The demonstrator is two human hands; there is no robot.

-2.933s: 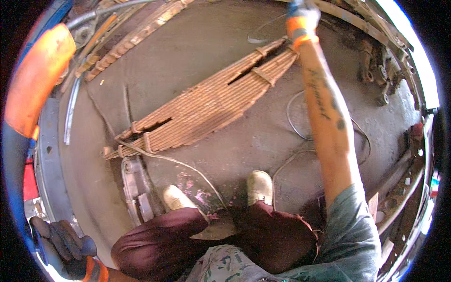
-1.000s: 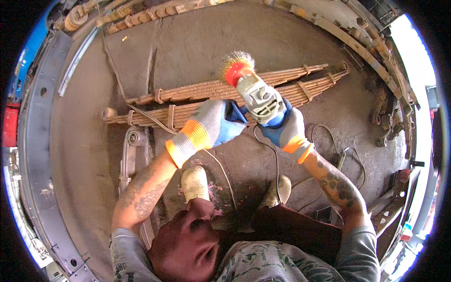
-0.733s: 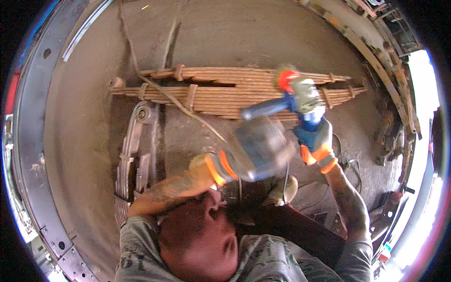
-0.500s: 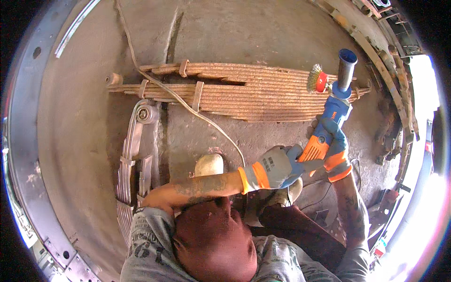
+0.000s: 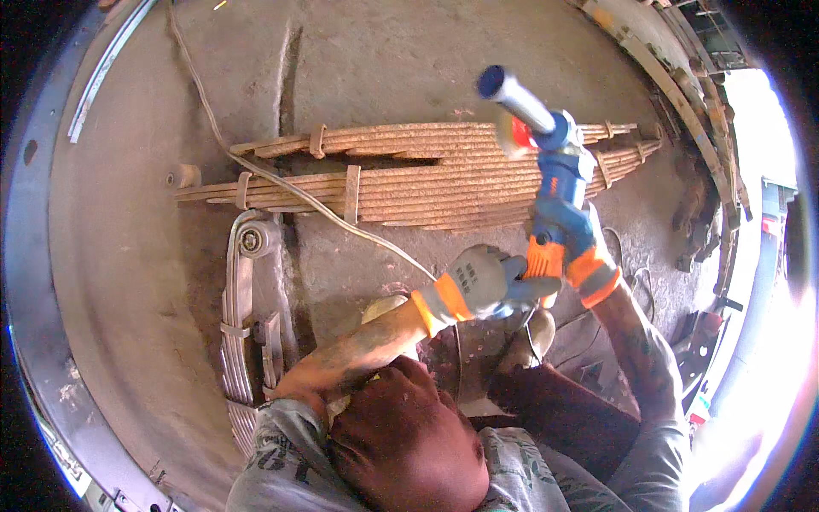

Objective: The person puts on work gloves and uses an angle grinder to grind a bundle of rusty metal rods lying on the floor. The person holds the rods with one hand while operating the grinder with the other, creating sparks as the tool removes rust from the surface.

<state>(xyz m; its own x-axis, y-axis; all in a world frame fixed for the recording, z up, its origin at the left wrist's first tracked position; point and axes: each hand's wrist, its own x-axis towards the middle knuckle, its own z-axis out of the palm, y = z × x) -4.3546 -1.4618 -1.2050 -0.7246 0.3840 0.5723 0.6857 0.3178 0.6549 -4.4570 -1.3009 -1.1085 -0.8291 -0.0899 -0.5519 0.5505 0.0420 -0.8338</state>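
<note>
An angle grinder (image 5: 561, 175) with a blue head and an orange rear is in both my hands. My right hand (image 5: 573, 229), gloved in grey-blue with an orange cuff, wraps round its body. My left hand (image 5: 490, 277), in a matching glove, is closed on the rear end. A blue-ended side handle (image 5: 527, 104) sticks out from the grinder's head. Beside it, a red wire cup brush (image 5: 514, 135) is blurred over the far edge of a rusty leaf spring pack (image 5: 409, 192); I cannot tell whether they touch.
A greyer leaf spring (image 5: 237, 316) lies to the left, near my arm. A pale cable (image 5: 320, 205) crosses the rusty springs. Dark cord (image 5: 644, 290) loops at right. Long metal leaves (image 5: 674, 94) line the far right, and a metal beam (image 5: 38, 282) runs along the left.
The grinder's head has swung to the left, its side handle now leaning left. Both hands have shifted slightly left with it, still gripping. The whole view has shifted a little.
</note>
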